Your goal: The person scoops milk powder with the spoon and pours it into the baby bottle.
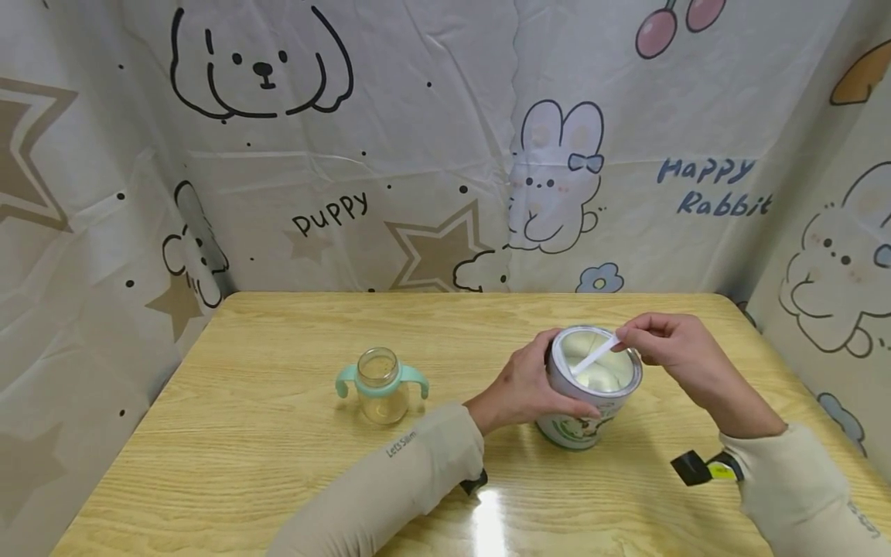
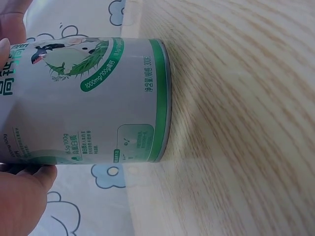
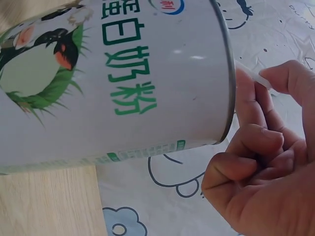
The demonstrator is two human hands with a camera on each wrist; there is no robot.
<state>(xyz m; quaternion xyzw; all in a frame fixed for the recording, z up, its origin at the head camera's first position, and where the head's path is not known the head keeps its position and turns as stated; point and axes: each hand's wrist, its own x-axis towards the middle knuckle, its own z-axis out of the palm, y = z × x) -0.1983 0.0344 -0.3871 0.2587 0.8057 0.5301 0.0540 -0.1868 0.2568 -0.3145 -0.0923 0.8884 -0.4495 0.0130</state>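
Observation:
A white and green milk powder can (image 1: 581, 429) stands with its top off toward the right of the table. My left hand (image 1: 525, 384) grips it round its near left side, thumb across the front. Between thumb and fingers, my right hand (image 1: 671, 352) pinches the handle of a white scoop (image 1: 594, 355), which slants down into the can's mouth. The scoop's lower end is inside the can. In the left wrist view the can (image 2: 88, 103) has its base at the tabletop. The right wrist view has the right hand (image 3: 266, 157) beside the can's rim, ring and little fingers curled.
To the left of the can stands a clear baby bottle (image 1: 383, 402) without a cap, with a mint green two-handled collar (image 1: 415, 376). The wooden table (image 1: 264, 449) ends at a printed curtain (image 1: 431, 147) behind and at both sides.

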